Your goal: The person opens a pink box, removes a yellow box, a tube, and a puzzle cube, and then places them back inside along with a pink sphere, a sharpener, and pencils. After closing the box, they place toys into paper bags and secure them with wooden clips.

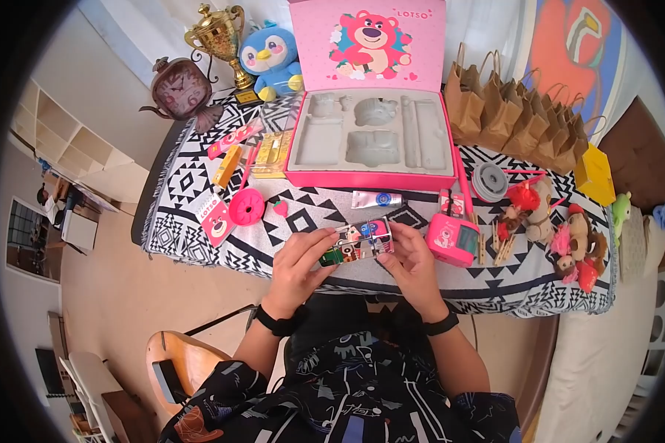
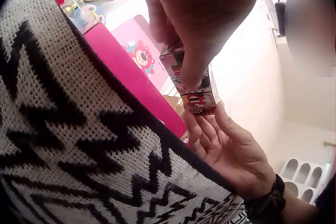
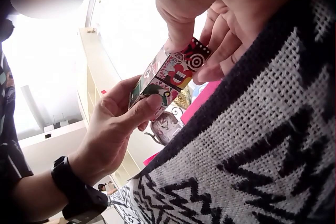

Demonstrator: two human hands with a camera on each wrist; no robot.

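Observation:
Between both hands is a colourful printed block (image 1: 356, 244), made of several small cubes joined in a long shape like a folding puzzle cube. My left hand (image 1: 300, 267) pinches its left end, thumb on the near side. At the right end my right hand (image 1: 415, 267) holds it between thumb and fingers. In the left wrist view, a red cartoon face marks one side of the block (image 2: 195, 100). The right wrist view shows the left thumb across one printed face of the block (image 3: 173, 74). A silver-and-blue tube (image 1: 377, 199) lies just beyond the hands.
An open pink box (image 1: 369, 179) with a grey moulded insert stands behind. Right of the hands are a pink pencil sharpener (image 1: 443, 240), clothespins (image 1: 501, 249) and small dolls (image 1: 580, 236). Paper bags (image 1: 502, 111) line the back right. A pink disc (image 1: 247, 207) and card (image 1: 213, 220) lie left.

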